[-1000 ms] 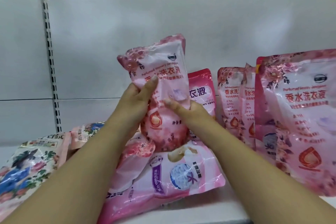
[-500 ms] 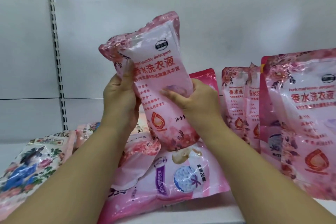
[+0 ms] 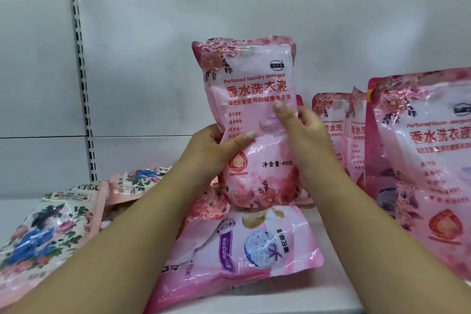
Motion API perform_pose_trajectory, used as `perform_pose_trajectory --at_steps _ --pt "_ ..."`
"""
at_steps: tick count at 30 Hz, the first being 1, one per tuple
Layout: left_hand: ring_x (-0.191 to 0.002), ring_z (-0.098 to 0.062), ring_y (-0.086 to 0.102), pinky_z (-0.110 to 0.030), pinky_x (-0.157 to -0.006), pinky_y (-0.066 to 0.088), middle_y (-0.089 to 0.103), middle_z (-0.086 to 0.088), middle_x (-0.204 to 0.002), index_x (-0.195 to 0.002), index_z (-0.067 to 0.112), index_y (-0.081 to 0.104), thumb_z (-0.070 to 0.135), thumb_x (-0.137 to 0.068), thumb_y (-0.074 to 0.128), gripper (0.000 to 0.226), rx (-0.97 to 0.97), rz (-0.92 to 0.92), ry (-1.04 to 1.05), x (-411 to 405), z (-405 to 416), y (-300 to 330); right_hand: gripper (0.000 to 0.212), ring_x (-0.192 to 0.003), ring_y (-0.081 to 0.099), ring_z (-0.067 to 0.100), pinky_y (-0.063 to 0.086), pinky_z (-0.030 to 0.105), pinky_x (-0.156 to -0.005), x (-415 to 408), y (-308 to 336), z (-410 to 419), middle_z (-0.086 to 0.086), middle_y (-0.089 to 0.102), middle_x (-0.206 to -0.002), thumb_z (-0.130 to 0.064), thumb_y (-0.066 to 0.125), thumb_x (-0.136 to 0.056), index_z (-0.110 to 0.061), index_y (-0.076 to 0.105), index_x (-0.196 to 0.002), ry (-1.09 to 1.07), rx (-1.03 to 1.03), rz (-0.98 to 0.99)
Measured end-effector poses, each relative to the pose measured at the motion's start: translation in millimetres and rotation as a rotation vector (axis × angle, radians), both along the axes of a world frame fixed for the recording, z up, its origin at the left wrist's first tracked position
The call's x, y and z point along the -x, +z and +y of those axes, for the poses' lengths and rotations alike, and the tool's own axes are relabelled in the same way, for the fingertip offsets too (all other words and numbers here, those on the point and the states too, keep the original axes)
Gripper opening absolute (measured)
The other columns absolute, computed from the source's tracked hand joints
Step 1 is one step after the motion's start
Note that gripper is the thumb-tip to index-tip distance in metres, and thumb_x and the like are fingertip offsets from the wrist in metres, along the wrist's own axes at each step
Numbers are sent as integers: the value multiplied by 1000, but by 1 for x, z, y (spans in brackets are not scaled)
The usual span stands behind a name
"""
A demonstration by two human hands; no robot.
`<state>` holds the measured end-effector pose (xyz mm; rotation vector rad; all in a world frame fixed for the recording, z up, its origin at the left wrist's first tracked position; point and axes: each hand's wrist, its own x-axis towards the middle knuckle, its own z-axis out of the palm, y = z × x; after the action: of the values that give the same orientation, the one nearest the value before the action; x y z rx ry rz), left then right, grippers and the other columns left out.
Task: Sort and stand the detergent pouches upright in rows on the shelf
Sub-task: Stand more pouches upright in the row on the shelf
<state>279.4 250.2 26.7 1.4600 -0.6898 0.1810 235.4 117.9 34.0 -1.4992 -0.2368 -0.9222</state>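
Both hands, left hand (image 3: 211, 150) and right hand (image 3: 300, 132), grip the pink pouch (image 3: 251, 99) upright, long axis vertical, label facing near, above a flat-lying pouch (image 3: 244, 250). Standing pouches (image 3: 423, 160) crowd the shelf (image 3: 339, 288) at right.

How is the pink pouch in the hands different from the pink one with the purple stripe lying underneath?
The rose-printed pink pouch is held upright by the left hand and right hand; the pink purple-striped pouch lies flat on the shelf. The first shows an orange emblem, the second a blue circle. Both are glossy pink plastic.
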Motion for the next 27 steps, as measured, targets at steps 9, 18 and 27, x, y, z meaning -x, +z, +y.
perform_pose_trajectory --at_steps 9,18,27 --pt "-62 -18 69 -26 -57 57 73 -6 -74 -87 10 64 28 -74 65 23 53 179 -170 0 1 3 7 -79 68 19 55 46 -80 -5 -3 -2 -3 70 -78 -29 67 -81 -25 64 -77 4 -96 -67" --pt "-66 -15 65 -28 -63 53 71 1 -74 -95 17 63 34 -78 59 24 -30 181 -211 1 -1 2 13 -63 64 13 54 29 -67 3 6 -6 -3 67 -65 -14 67 -82 -19 63 -70 -28 -150 -69" --pt "-88 1 63 -18 -79 49 69 14 -94 -110 30 61 54 -66 53 52 -478 -180 -33 7 0 -1 12 -69 58 14 49 21 -59 2 2 -29 -2 60 -73 -26 61 -88 -19 58 -79 -393 -37 -110"
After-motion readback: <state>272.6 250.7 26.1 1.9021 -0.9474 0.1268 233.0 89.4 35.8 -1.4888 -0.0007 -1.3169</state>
